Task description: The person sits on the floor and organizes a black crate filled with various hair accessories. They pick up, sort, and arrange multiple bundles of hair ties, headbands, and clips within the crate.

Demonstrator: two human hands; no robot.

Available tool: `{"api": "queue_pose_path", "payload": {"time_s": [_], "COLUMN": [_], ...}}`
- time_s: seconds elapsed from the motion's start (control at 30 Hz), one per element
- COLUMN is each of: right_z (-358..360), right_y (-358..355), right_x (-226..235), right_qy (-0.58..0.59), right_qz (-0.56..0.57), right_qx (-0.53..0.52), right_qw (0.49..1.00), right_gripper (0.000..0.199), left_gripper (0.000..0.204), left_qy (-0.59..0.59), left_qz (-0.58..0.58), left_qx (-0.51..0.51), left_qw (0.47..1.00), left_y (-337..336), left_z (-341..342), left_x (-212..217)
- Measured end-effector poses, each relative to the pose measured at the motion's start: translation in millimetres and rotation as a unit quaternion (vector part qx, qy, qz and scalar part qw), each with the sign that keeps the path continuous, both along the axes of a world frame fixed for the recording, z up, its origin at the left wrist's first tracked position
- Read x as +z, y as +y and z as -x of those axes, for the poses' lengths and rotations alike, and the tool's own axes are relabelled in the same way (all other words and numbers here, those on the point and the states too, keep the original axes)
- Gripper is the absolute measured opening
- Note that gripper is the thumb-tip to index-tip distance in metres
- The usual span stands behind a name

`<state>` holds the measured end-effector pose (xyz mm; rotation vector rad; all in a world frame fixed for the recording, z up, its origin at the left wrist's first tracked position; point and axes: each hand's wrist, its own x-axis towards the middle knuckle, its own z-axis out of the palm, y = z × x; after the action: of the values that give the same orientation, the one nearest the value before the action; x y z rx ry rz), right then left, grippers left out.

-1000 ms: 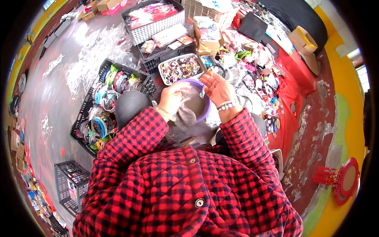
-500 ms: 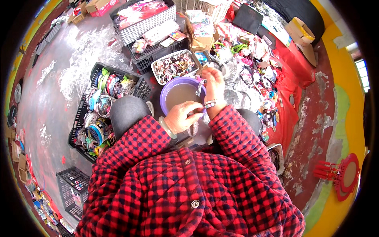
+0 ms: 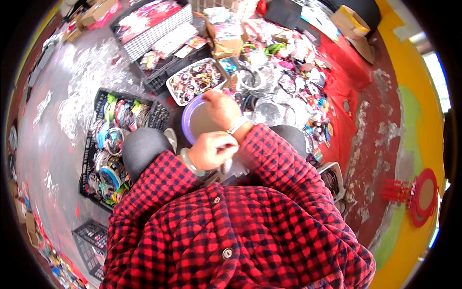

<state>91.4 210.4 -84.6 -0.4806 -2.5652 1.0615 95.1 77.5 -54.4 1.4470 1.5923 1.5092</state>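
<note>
Purple basin sits between the knees, likely for easy reach. The right hand curls over it, the left hand nearer the coat; whether either holds anything, I can't tell.

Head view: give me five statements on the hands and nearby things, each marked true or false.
1. The right hand hides part of the round purple plastic basin. True.
2. The left hand is without jewellery. False: a pale ring-shaped bangle sits just behind it.
3. The white rectangular tray stands beyond the basin. True.
4. The tray stands left of the hoop-filled black plastic crate. False: it is to the crate's right.
5. The red cloth spreads to the basin's right. True.
</note>
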Motion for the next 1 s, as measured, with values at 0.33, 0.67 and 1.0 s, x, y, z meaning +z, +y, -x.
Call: {"api": "queue_pose_path", "payload": {"time_s": [0.33,0.67,1.0], "right_z": [-46,-80,-59], "right_y": [-29,-77,-101], "right_x": [14,25,75], "right_qy": [-0.175,-0.295,0.025], "right_qz": [0.358,0.222,0.606], "right_qx": [0.328,0.166,-0.030], "right_qw": [0.857,0.914,0.794], "right_gripper": [0.041,0.029,0.022], "left_gripper": [0.026,0.028,0.028], "left_qy": [-0.555,-0.538,-0.534], "left_qz": [-0.132,-0.307,-0.222], "left_qx": [0.204,0.147,0.022], "left_qw": [0.795,0.771,0.816], "left_y": [-29,-66,-68], "left_z": [46,63,49], "left_x": [-2,1,-2]}}
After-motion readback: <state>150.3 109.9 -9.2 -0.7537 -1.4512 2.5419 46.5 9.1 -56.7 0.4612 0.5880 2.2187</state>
